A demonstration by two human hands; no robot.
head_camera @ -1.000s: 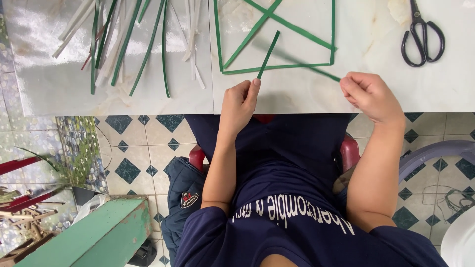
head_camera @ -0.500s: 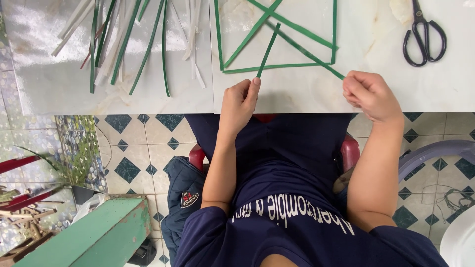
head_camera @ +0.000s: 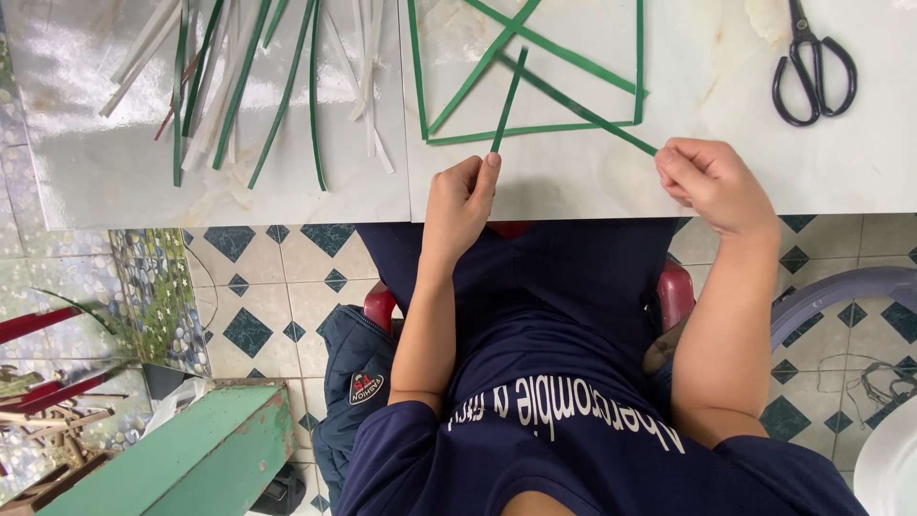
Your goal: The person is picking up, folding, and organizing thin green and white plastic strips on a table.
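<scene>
Both hands have barely shifted: left hand (head_camera: 461, 196) pinches one flat green leaf strip (head_camera: 508, 100), right hand (head_camera: 709, 182) another (head_camera: 583, 108), crossing them taut over the white bench (head_camera: 287, 191).

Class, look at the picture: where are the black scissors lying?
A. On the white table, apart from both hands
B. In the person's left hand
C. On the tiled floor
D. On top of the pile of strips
A: the black scissors lie on the white table near its far right corner, untouched, while the right hand and left hand each pinch a green strip.
</scene>
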